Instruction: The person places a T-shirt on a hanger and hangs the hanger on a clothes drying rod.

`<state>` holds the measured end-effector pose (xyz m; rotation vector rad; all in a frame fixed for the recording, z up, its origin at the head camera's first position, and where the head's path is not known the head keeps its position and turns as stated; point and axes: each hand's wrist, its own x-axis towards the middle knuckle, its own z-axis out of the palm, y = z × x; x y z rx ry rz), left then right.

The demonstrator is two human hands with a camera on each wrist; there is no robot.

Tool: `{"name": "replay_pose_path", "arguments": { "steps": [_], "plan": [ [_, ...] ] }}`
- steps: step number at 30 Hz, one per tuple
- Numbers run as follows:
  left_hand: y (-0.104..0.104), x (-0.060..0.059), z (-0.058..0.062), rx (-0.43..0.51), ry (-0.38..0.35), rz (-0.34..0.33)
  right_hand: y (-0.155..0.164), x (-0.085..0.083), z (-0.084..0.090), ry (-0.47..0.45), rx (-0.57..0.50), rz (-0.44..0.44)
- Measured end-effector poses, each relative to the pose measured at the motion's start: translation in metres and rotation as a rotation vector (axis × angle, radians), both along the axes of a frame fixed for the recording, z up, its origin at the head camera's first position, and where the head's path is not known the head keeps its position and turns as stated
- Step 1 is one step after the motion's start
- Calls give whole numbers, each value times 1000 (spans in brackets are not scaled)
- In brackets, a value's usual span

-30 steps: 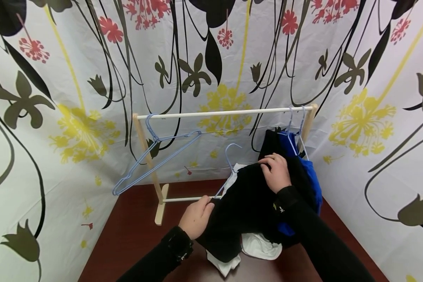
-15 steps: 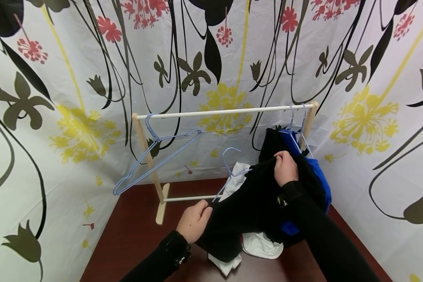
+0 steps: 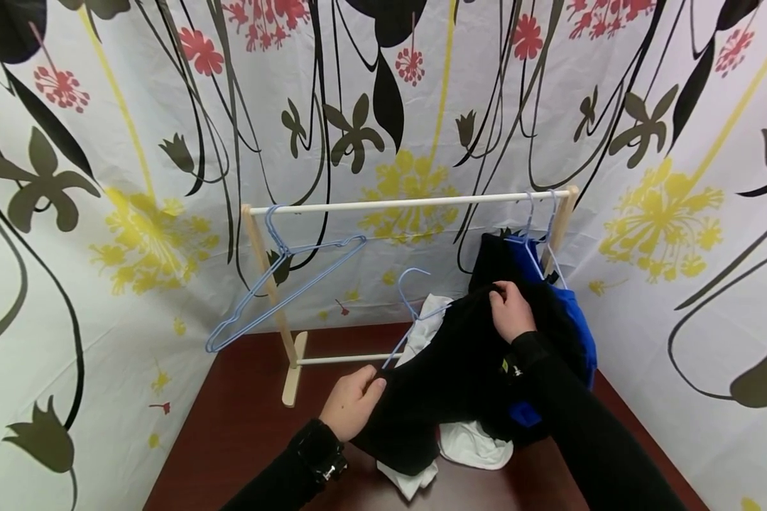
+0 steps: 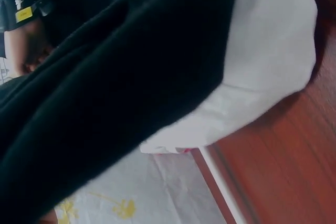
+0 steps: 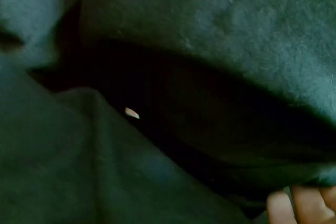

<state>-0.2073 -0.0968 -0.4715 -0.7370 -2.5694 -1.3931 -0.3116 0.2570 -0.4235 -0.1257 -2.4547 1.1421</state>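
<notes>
A black garment is stretched between my two hands in the head view. My left hand pinches its left end, thumb on top. The right hand grips its upper right edge. A light blue wire hanger stands at the garment's upper edge, hook up; its lower part is hidden by the cloth. White cloth shows beneath and behind the black garment. In the left wrist view, black cloth crosses in front of white cloth. Fingertips hold a dark fold at the right wrist view's lower corner.
Behind stands a small clothes rack with a white top rail. A blue hanger without clothes hangs at its left end. Blue and black clothes hang at the right end. The dark red tabletop meets a flower-patterned curtain.
My right hand's fingers, earlier spread over the garment, now grip its edge, slightly farther right. The hanger's hook has shifted a little left and down. My left hand keeps its hold.
</notes>
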Motion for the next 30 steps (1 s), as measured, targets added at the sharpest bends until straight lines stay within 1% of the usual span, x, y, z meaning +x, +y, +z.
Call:
{"name": "replay_pose_path", "arguments": {
  "steps": [3, 6, 9, 12, 15, 18, 20, 22, 25, 28, 30],
  "plan": [
    [2, 1, 1, 15, -33, -6, 1, 2, -5, -94, 1, 62],
    [4, 1, 3, 30, -60, -5, 0, 5, -6, -134, 6, 102],
    [7, 1, 5, 51, -77, -7, -4, 8, -4, -102, -1, 119],
    [11, 0, 9, 75, -95, -17, -14, 12, 2, -30, 0, 149],
    [16, -1, 14, 93, -115, -26, -29, 15, 9, 23, 26, 220],
    [26, 0, 20, 117, -130, -41, -45, 21, 13, 33, 58, 307],
    [36, 2, 24, 131, -125, -45, -55, 24, 13, 27, 81, 337],
    [46, 5, 27, 148, -118, -60, -63, 25, 14, 19, 97, 338],
    [61, 11, 30, 160, -122, -84, -72, 24, 14, 23, 83, 291],
    [73, 21, 31, 183, -128, -136, -76, 23, 18, 35, 45, 245],
    [78, 28, 32, 178, -136, -171, -75, 22, 20, 42, 16, 233]
  ]
}}
